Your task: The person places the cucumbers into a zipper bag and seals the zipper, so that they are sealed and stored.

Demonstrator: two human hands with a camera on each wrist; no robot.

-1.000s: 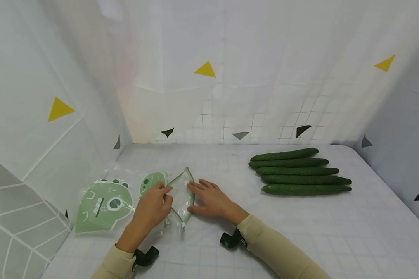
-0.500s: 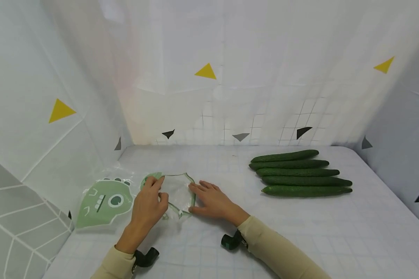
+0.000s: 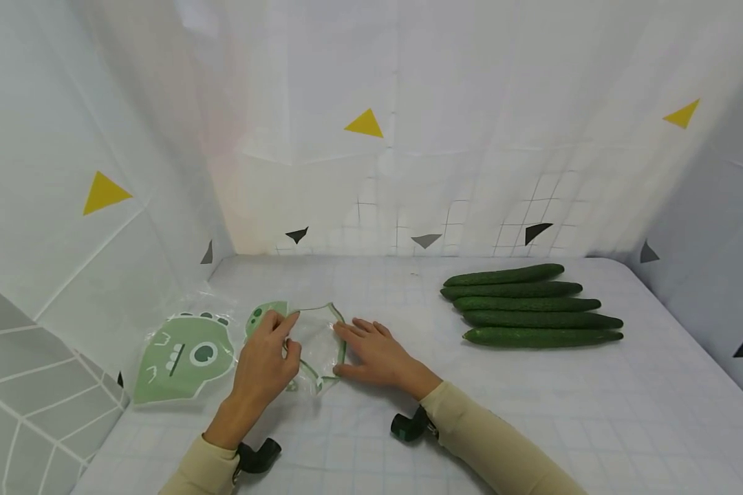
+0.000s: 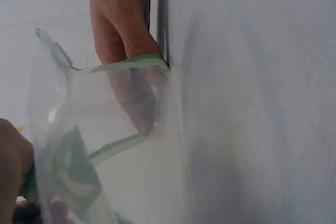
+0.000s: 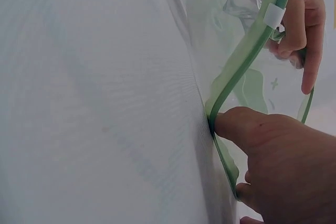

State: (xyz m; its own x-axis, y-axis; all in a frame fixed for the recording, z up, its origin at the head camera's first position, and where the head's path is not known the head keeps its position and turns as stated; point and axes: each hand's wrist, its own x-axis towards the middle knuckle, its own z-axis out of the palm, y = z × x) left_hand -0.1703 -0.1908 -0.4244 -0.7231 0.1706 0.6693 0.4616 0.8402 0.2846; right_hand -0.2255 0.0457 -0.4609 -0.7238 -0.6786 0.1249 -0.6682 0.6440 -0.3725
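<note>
A clear slider zip bag (image 3: 322,344) with green print lies on the table, its green-edged mouth spread wide. My left hand (image 3: 263,361) holds the left rim, forefinger stretched along the edge and other fingers curled at it. In the right wrist view, the white slider (image 5: 274,15) sits at one end of the green zip, near the left hand (image 5: 302,24). My right hand (image 3: 378,354) rests on the right rim with its fingers straight and thumb apart. In the left wrist view, the right hand (image 4: 123,24) has its fingertips inside the mouth, showing through the film.
Several dark green cucumbers (image 3: 541,320) lie side by side at the right of the table. Another clear bag with a green one-eyed monster print (image 3: 182,361) lies flat at the left. White patterned sheets hang behind and at both sides of the white cloth-covered table (image 3: 532,412).
The left hand has shifted a little away from me, and its forefinger has stretched out, pulling the bag mouth from a narrow diamond into a wider shape. The right hand has stayed put.
</note>
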